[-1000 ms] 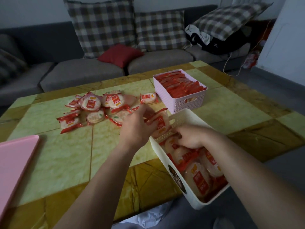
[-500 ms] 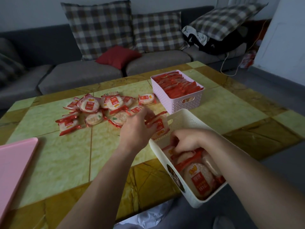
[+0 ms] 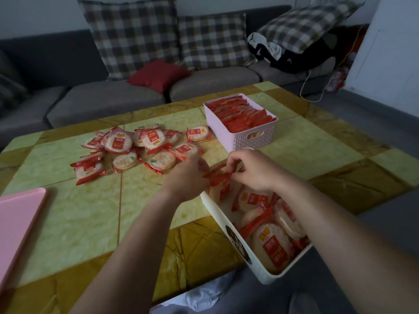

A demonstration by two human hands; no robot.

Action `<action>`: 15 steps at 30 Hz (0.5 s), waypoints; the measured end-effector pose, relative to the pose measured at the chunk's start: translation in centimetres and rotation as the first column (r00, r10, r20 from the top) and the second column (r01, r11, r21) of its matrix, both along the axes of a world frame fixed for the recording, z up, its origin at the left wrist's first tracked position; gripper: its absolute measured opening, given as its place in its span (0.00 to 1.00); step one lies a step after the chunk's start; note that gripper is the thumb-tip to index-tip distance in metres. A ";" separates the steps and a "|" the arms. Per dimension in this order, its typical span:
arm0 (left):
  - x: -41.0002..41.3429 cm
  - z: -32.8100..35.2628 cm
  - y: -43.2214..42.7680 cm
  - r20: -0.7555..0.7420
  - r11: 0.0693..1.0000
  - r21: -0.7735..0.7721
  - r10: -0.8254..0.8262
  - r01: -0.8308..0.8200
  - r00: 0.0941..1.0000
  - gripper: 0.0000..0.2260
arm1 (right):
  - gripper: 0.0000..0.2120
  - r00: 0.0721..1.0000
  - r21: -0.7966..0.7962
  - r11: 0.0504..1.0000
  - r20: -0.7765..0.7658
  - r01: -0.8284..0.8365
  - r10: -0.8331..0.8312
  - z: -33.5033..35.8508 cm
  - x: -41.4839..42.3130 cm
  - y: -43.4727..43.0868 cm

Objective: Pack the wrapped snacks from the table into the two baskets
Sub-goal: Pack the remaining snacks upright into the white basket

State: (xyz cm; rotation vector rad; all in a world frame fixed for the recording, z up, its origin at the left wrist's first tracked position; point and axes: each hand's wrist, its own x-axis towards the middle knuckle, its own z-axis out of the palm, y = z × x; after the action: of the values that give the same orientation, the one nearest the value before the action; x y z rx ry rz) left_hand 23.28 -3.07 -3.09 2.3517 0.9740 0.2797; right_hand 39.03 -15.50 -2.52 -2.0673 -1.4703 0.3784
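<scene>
Pink basket (image 3: 240,141), upper centre-right, looks full, the white basket (image 3: 217,214) at lower right is part-filled, and the grip of left hand (image 3: 186,175) and right hand (image 3: 254,171) alike pinches one wrapped rice cracker (image 3: 220,180) over its far end, a loose pile (image 3: 136,150) on the tabletop (image 3: 68,223) not yet packed.

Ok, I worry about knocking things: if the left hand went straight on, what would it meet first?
Probably the loose snack just beyond the left hand, before the pink basket; depth is unclear.
</scene>
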 end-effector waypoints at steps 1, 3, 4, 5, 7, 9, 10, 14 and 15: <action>-0.3 0.2 0.0 0.061 0.999 -0.051 -0.009 0.012 0.998 0.09 | 0.11 1.000 0.011 1.000 -0.009 0.006 -0.006 -0.2 -0.1 0.1; -0.6 0.8 -0.1 0.203 0.982 -0.190 0.043 -0.004 0.978 0.05 | 0.11 0.999 0.011 0.999 -0.031 0.037 -0.036 -0.4 -0.2 0.3; -0.5 1.0 -0.5 0.232 0.966 -0.258 0.072 -0.010 0.970 0.08 | 0.10 0.998 -0.001 0.998 -0.040 0.055 -0.055 -0.6 -0.2 0.5; -0.3 1.2 -0.9 0.229 0.952 -0.306 0.086 -0.012 0.970 0.14 | 0.10 0.997 -0.015 0.998 -0.054 0.061 -0.062 -0.7 -0.3 0.6; 0.1 0.9 -1.6 0.125 0.981 -0.194 0.033 -0.008 0.992 0.23 | 0.09 0.990 -0.037 0.999 -0.141 0.026 -0.031 -0.8 -0.4 0.7; 0.6 0.3 -2.1 0.008 1.000 0.008 -0.019 0.019 1.000 0.26 | 0.14 0.970 -0.059 0.998 -0.242 -0.020 0.005 -0.2 0.0 0.4; 0.7 0.3 -2.2 -0.007 0.999 0.044 -0.024 0.024 1.000 0.25 | 0.17 0.972 -0.082 0.996 -0.236 -0.022 0.002 0.2 0.3 0.2; 0.7 0.6 -1.9 0.000 1.000 0.003 -0.018 0.018 1.000 0.21 | 0.25 0.996 -0.307 0.950 0.087 0.050 -0.024 1.6 0.7 -1.3; 0.7 0.7 -1.9 -0.001 1.000 -0.001 -0.022 0.022 1.000 0.21 | 0.24 0.985 -0.408 0.911 0.170 0.059 0.013 1.6 0.1 -1.5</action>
State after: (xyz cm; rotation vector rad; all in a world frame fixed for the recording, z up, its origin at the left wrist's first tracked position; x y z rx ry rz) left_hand 23.94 -4.99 -2.42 2.3603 0.9485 0.2696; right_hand 39.16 -17.05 -0.93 -2.5005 -1.5662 0.5559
